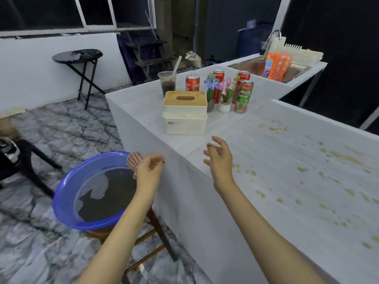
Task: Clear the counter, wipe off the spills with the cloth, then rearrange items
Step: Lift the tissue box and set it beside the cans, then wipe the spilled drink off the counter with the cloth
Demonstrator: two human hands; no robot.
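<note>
Both empty: left hand (150,168) half-curled beside checked red-and-white cloth (134,160) draped on blue plastic basin's rim (67,181); right hand (218,158) spread over yellow-spattered white counter (287,160). Wiping apparently next; needed cloth picked up first.

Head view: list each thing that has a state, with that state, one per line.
Left hand: open, empty, beside the cloth.
Right hand: open, empty, over the counter.
Checked cloth: draped over the basin rim.
Blue basin: holds water, sits on a stool.
Counter: stained with yellowish spills near the person.
Tissue box: upright, stacked on a white box.
Plastic cup: dark drink, straw in.
Milo can: upright.
</note>
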